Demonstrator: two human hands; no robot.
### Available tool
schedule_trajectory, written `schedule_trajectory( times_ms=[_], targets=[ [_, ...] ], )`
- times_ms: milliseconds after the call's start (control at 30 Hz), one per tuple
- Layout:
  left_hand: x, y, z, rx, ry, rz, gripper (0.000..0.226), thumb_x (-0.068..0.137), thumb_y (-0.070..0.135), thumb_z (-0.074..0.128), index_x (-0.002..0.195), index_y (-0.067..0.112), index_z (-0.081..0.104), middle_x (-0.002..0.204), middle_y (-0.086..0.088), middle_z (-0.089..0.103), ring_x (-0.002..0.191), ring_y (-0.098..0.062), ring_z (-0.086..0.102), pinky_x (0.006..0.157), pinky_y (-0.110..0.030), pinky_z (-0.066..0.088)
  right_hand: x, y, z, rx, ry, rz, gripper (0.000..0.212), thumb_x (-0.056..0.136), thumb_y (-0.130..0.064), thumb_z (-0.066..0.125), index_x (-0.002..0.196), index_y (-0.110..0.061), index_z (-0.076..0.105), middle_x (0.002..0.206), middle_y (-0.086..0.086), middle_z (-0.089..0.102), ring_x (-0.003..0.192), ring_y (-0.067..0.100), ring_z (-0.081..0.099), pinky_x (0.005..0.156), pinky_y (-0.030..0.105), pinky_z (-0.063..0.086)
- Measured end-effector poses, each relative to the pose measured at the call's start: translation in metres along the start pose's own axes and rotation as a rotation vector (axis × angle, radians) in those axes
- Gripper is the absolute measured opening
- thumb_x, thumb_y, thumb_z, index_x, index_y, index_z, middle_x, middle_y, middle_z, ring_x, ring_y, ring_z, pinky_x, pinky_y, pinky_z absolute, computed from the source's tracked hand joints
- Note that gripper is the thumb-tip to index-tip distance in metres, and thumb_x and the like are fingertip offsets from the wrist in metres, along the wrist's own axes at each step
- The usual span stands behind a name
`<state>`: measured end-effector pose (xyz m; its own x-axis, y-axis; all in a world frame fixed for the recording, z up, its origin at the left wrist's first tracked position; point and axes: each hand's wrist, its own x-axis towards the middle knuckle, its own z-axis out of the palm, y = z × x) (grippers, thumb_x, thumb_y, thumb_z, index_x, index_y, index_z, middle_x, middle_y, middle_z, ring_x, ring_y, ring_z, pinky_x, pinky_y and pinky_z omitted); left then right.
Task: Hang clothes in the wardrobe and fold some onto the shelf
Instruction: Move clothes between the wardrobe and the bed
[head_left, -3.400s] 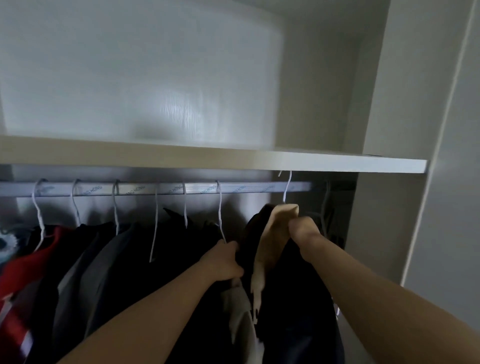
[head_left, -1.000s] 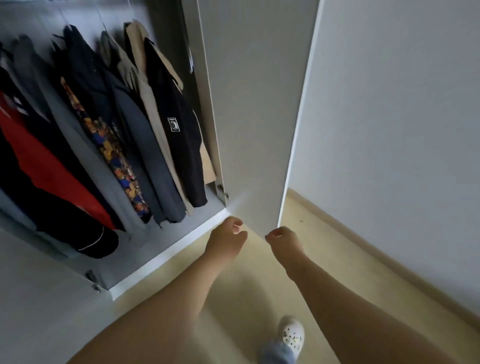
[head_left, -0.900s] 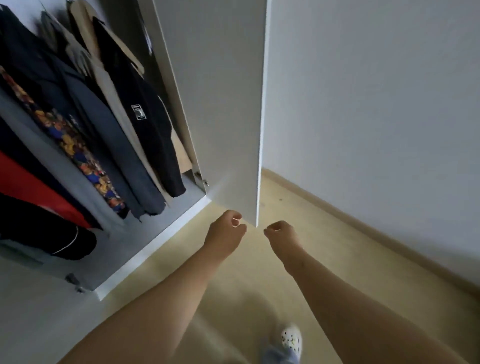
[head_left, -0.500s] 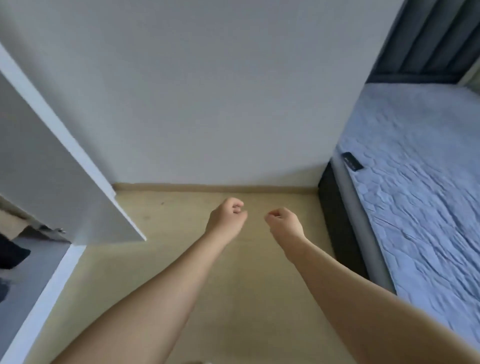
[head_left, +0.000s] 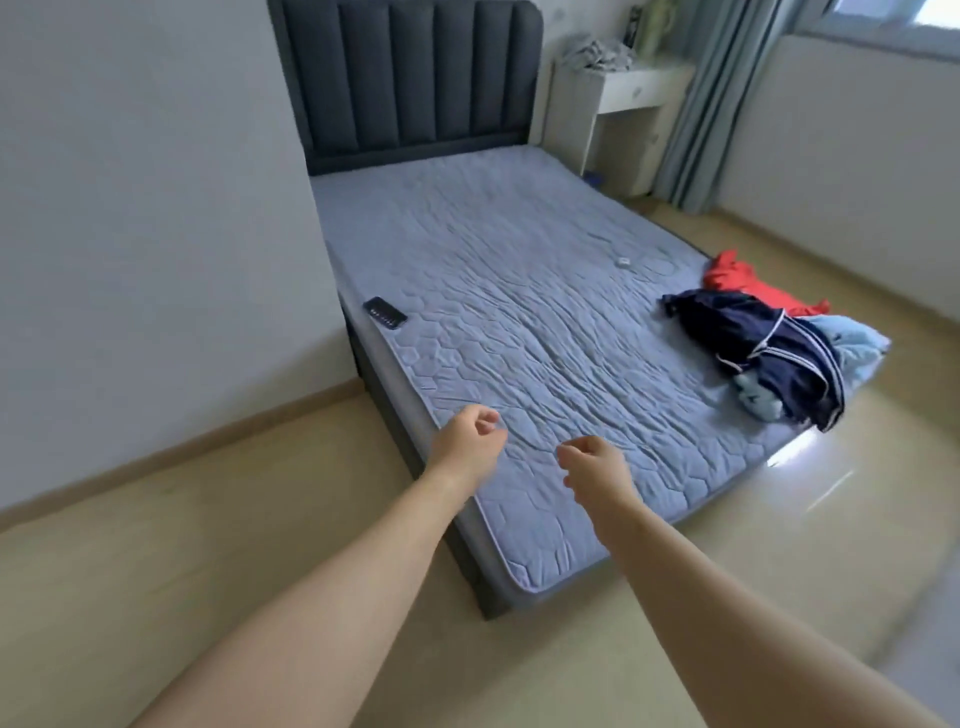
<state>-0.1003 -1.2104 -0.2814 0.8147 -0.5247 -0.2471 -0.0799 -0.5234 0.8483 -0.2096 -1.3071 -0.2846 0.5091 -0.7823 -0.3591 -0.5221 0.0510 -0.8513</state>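
Note:
A small heap of clothes lies at the bed's far right corner: a navy garment with white piping (head_left: 763, 345), a red one (head_left: 743, 283) behind it and a light blue one (head_left: 847, 340) beside it. My left hand (head_left: 470, 444) and my right hand (head_left: 595, 465) hover side by side above the near edge of the mattress, fingers loosely curled, holding nothing. The clothes are well to the right of both hands. The wardrobe is out of view.
The blue-grey quilted mattress (head_left: 519, 312) sits on a dark bed frame with a padded headboard (head_left: 410, 73). A black phone (head_left: 384, 313) lies near its left edge. A white desk (head_left: 618, 109) and curtain (head_left: 711, 98) stand behind; a white wall is on the left.
My view has swung right from the wardrobe, past its door and the wall, to the bed. Both hands let go of the hung garment and stay curled in front of me.

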Motion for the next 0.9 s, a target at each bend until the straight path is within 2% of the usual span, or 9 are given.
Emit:
schedule_trajectory(
  times_ms=[133,233,367,533,633,700,800,900],
  targets=[
    [0.017,0.041,0.063,0.043,-0.149,0.044,0.018,0.089,0.024,0.055,0.106,0.019,0.058,0.093,0.004,0.056,0.085,-0.015,0.053,0.068,-0.021,0.04,0.028,0.018,-0.066,0.039,0.099,0.035,0.009,0.087,-0.013,0.051,0.08,-0.013,0.056,0.067,0.003,0.052,0.07,0.023,0.051,0.056,0.028,0.034],
    [0.033,0.071,0.105,0.069,-0.211,0.095,0.022,0.089,0.022,0.054,0.11,0.016,0.059,0.094,0.002,0.056,0.087,-0.014,0.051,0.072,-0.021,0.037,0.05,0.03,-0.108,0.07,0.156,0.066,0.007,0.087,-0.013,0.051,0.086,-0.01,0.058,0.069,0.003,0.054,0.07,0.022,0.051,0.056,0.027,0.034],
    [0.057,0.114,0.151,0.068,-0.292,0.139,0.023,0.09,0.022,0.051,0.111,0.016,0.058,0.099,-0.001,0.06,0.09,-0.021,0.056,0.072,-0.024,0.041,0.087,0.033,-0.156,0.101,0.22,0.105,0.011,0.087,-0.015,0.052,0.076,-0.015,0.052,0.068,0.004,0.052,0.064,0.021,0.047,0.059,0.028,0.034],
    [0.085,0.159,0.213,0.121,-0.395,0.193,0.024,0.09,0.023,0.051,0.113,0.016,0.057,0.097,0.002,0.055,0.085,-0.015,0.052,0.07,-0.021,0.037,0.132,0.039,-0.206,0.21,0.317,0.128,0.014,0.085,-0.013,0.054,0.073,-0.017,0.054,0.072,0.002,0.056,0.062,0.018,0.049,0.056,0.027,0.035],
    [0.099,0.178,0.25,0.151,-0.44,0.214,0.024,0.091,0.022,0.05,0.113,0.016,0.056,0.099,0.0,0.056,0.073,-0.01,0.051,0.057,-0.019,0.038,0.151,0.051,-0.237,0.242,0.325,0.16,0.012,0.086,-0.015,0.053,0.075,-0.019,0.053,0.076,0.001,0.056,0.07,0.02,0.05,0.059,0.026,0.035],
    [0.109,0.198,0.294,0.164,-0.477,0.22,0.023,0.09,0.022,0.05,0.112,0.016,0.056,0.098,0.0,0.057,0.068,-0.007,0.051,0.053,-0.017,0.038,0.172,0.066,-0.276,0.259,0.36,0.174,0.01,0.087,-0.014,0.052,0.077,-0.017,0.053,0.078,0.002,0.055,0.072,0.021,0.049,0.06,0.026,0.035],
    [0.123,0.227,0.358,0.168,-0.493,0.218,0.023,0.09,0.021,0.051,0.112,0.017,0.056,0.096,0.0,0.057,0.078,-0.014,0.054,0.062,-0.023,0.04,0.206,0.084,-0.332,0.274,0.393,0.19,0.009,0.089,-0.012,0.051,0.08,-0.012,0.053,0.076,0.005,0.053,0.069,0.021,0.048,0.055,0.024,0.035],
    [0.132,0.254,0.425,0.151,-0.496,0.186,0.022,0.089,0.02,0.051,0.111,0.016,0.056,0.093,0.0,0.057,0.074,-0.014,0.052,0.057,-0.023,0.04,0.239,0.102,-0.392,0.256,0.383,0.204,0.008,0.089,-0.013,0.05,0.083,-0.011,0.052,0.078,0.006,0.052,0.072,0.022,0.048,0.058,0.026,0.036]
  ],
)
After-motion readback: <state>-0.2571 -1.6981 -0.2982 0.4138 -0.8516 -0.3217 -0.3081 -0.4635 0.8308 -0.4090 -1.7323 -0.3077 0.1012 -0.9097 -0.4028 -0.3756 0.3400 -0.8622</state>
